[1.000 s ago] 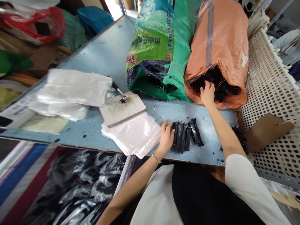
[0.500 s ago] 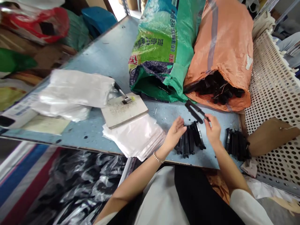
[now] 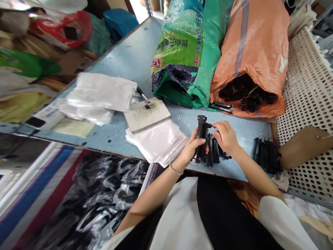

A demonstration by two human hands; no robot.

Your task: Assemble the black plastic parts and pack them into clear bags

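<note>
My left hand is closed around a long black part with squared ends, held upright above the table. At its upper right side, a short black knob sticks out. The fingertips of my right hand pinch at this knob. Beneath and between my hands lies a row of similar slim black parts, some with shiny metal edges. Whether my left hand holds one part or more, I cannot tell.
Another black bundle lies right, by a perforated white panel. Behind are a green sack and an orange sack with black parts in its mouth. Left lie clear bags, a board and a brush-like tool.
My left hand has gone from open over the row to closed around a black part. My right hand, which held a V-shaped black piece, has moved left to the knob. The view has shifted slightly.
</note>
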